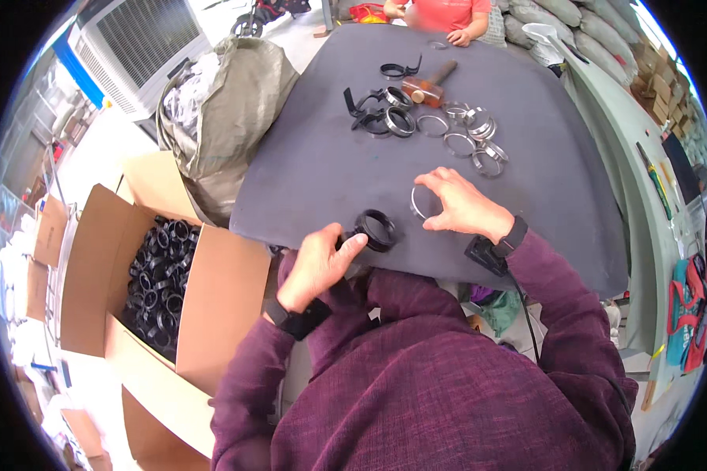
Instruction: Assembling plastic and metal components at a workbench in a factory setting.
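Observation:
My left hand (322,265) is closed on a black ring-shaped part (379,231) at the near edge of the grey table; the thumb lies along its side. To the right, my right hand (463,206) pinches a thin silver metal ring (418,202), held upright just above the tabletop. The two rings are apart. Farther back lie several loose silver rings (459,144), and left of them several black rings with straps (375,121), some with a silver ring at them. A mallet (426,90) with an amber head lies behind these.
An open cardboard box (226,294) full of black ring parts (161,275) stands at the left of the table (314,184). Behind it is a large woven sack (247,102). Another person's hand (460,37) rests at the far edge. Tools (656,180) lie on a surface at the right.

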Tool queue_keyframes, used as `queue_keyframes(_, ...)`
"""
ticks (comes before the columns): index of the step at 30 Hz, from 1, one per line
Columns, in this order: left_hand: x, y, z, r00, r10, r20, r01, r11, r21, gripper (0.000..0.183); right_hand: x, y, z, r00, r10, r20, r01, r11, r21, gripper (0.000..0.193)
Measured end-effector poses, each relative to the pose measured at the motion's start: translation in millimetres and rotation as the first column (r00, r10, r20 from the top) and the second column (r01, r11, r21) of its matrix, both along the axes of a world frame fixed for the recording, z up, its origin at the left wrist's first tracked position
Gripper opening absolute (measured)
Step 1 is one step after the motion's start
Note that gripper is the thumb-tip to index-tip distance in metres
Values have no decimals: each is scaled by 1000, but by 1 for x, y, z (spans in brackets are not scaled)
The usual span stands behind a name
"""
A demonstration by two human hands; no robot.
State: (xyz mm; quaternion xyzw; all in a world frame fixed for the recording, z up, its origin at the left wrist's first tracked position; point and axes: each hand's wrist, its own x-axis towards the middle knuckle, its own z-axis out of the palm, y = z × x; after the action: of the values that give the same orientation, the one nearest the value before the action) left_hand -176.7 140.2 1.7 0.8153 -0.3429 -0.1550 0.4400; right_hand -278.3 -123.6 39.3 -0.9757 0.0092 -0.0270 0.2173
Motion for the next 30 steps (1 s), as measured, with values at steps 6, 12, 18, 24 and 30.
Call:
queue_keyframes(6,-40,2,-53,930,5,-369,-128,942,-309,21,15,29,12,908,417,32,-418,908,41,65)
queue_keyframes(12,-42,3,-78,856,-56,-514,-153,922,-356,21,26,50,5,863,503,-42,-505,862,-37,60)
queue_keyframes(18,-40,2,-80,835,-90,-542,-155,907,-390,22,39,55,0,824,559,-92,-566,821,-77,59)
queue_keyframes(24,-40,3,-80,787,-122,-605,-170,900,-401,22,46,61,-4,790,602,-116,-613,783,-108,55)
queue_keyframes(30,-41,5,-79,777,-93,-623,-163,925,-342,20,48,62,-7,786,595,-171,-615,781,-109,56)
